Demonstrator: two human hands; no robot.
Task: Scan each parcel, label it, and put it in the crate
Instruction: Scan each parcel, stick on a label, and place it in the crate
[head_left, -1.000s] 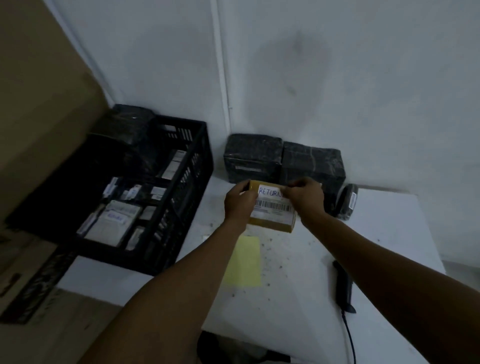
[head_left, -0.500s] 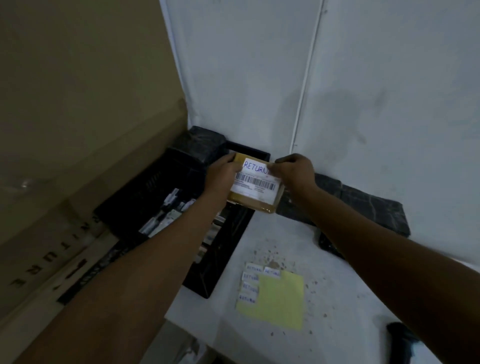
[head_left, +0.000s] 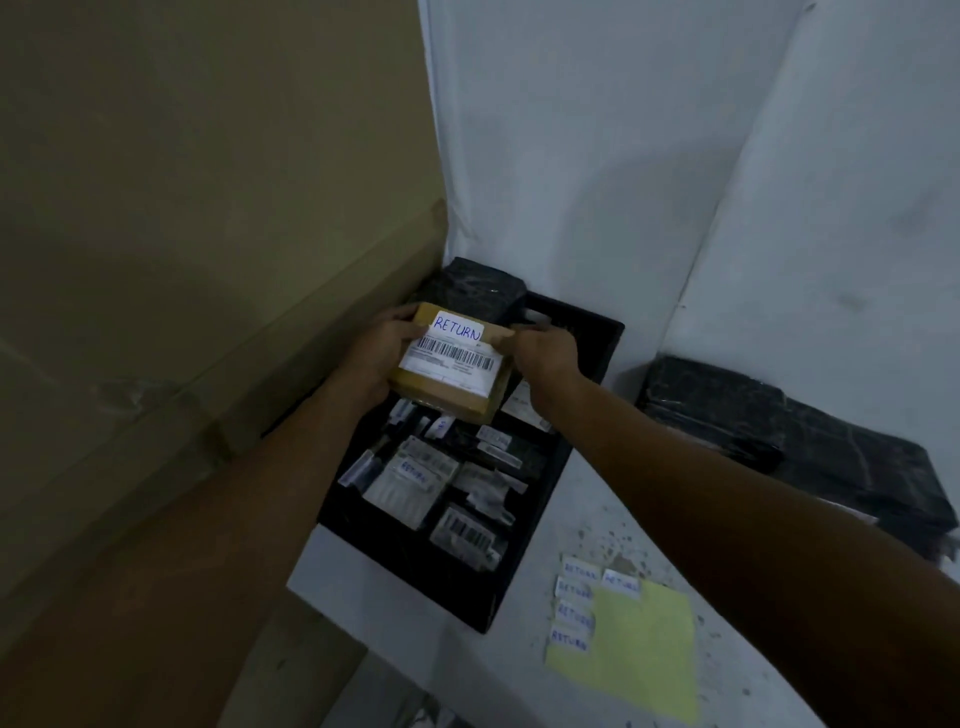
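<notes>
Both hands are gripping the parcel (head_left: 448, 371): left hand (head_left: 382, 349) and right hand (head_left: 540, 353) clamping its short ends. Crate (head_left: 587, 343) is sitting directly below the grip, so the drop looks straight down.

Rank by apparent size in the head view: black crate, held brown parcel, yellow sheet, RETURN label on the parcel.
1. black crate
2. yellow sheet and brown parcel: look similar, unranked
3. RETURN label

Parcel (head_left: 451, 371) now above crate (head_left: 535, 499).
</notes>
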